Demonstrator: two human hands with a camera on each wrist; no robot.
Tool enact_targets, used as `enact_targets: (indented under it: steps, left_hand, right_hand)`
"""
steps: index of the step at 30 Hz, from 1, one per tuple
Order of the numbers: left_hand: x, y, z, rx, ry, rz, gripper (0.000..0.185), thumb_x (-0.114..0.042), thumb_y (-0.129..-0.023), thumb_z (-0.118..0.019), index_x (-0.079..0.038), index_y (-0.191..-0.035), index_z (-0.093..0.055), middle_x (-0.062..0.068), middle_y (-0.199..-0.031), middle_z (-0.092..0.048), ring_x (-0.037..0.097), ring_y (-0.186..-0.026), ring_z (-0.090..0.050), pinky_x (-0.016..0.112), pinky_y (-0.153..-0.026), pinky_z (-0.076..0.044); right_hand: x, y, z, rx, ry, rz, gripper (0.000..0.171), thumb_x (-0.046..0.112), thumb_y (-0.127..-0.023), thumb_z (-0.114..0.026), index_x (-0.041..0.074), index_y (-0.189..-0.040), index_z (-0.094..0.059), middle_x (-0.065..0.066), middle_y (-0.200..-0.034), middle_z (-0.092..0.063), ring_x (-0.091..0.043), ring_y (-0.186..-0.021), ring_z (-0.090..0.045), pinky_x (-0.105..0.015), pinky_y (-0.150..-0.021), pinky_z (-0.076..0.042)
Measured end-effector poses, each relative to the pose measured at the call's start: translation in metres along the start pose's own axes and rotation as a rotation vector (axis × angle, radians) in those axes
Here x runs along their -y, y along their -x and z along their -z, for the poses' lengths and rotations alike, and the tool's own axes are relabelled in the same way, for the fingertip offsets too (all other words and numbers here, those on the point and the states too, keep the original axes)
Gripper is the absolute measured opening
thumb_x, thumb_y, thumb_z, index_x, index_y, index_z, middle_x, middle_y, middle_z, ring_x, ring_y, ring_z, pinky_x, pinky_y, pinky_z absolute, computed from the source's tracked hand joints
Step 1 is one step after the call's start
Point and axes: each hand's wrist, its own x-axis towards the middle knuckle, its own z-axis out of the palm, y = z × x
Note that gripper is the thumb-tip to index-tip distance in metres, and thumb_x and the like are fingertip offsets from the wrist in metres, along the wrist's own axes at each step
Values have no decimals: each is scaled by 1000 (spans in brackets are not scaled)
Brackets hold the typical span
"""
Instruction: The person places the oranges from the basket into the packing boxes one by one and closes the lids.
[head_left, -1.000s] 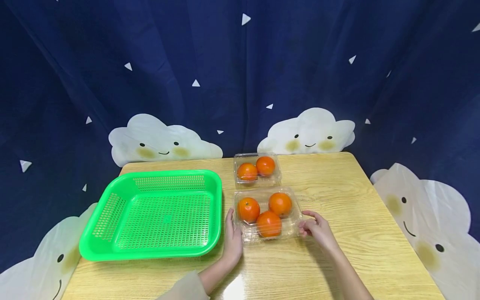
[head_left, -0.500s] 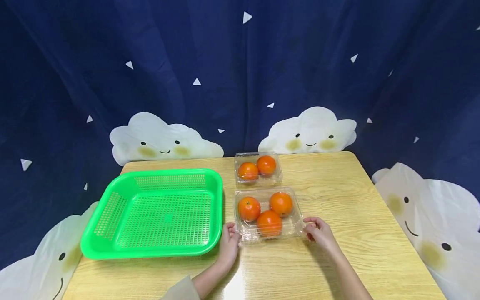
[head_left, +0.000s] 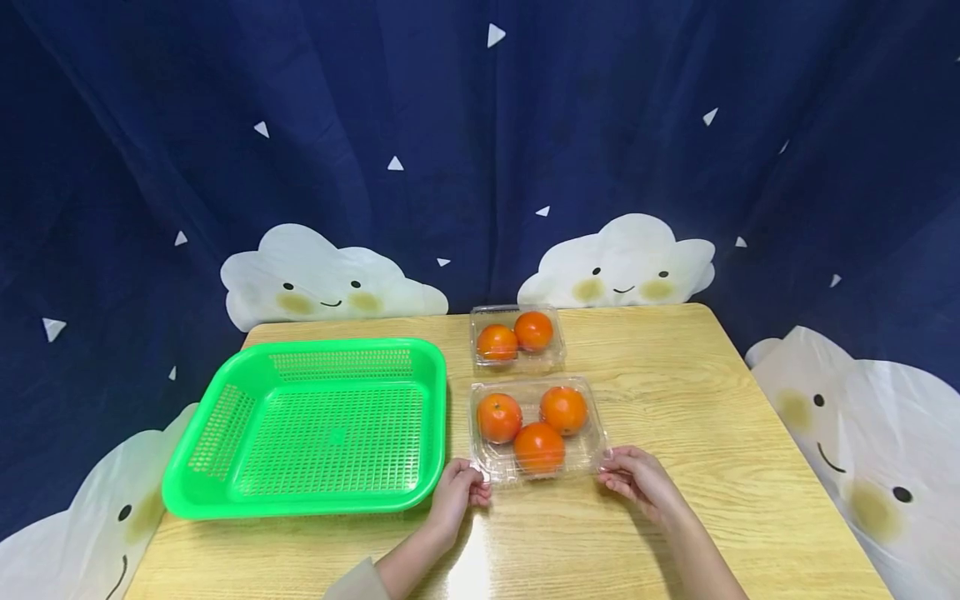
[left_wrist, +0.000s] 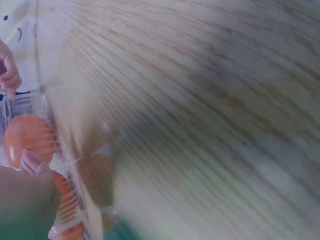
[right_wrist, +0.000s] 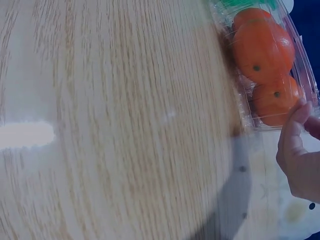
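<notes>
A clear plastic clamshell box (head_left: 585,467) with three oranges inside lies on the table in front of me, its lid down. At its front left corner my left hand (head_left: 452,498) pinches the edge with curled fingers. My right hand (head_left: 643,483) grips the front right corner between thumb and fingers. In the right wrist view that hand (right_wrist: 300,155) meets the box's end beside an orange (right_wrist: 275,100). The left wrist view shows the left hand (left_wrist: 30,185) partly covering the box and its oranges.
Behind the near box stands a second clear box (head_left: 555,357) with two oranges. A green plastic basket (head_left: 433,417) with nothing in it sits at the left, close beside my left hand. Bare wooden table (head_left: 720,433) stretches to the right. A dark blue curtain (head_left: 450,100) hangs behind.
My left hand has slid from the box's left side to its front left corner, and its fingers have curled. The right hand has moved slightly toward me along the right edge. The box has barely moved.
</notes>
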Motion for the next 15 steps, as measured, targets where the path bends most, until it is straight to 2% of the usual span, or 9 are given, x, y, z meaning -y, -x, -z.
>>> enact_targets:
  steps: [6,9,15]
  left_hand:
    - [-3,4,-2,-29,7,13,10,0,-79,-45,3,-89,-44,3,-68,-53,9,-57,-54,22,-55,-50]
    - [-3,5,-3,-44,22,26,11,0,-81,-45,3,-91,-44,2,-67,-54,8,-56,-54,20,-54,-49]
    - [0,5,-4,-72,46,42,14,0,-82,-46,3,-95,-43,1,-66,-54,8,-56,-54,18,-51,-46]
  right_hand:
    - [-2,0,4,71,-96,-2,9,-3,-90,-41,-1,-97,-46,-5,-77,-64,-9,-69,-65,-15,-65,-51]
    - [-4,-1,7,102,-140,-2,12,-5,-90,-38,1,-92,-48,-5,-76,-65,-8,-70,-65,-15,-67,-51]
    - [-5,0,6,92,-169,3,15,-6,-91,-37,3,-89,-50,-4,-75,-64,-8,-70,-64,-15,-67,-51]
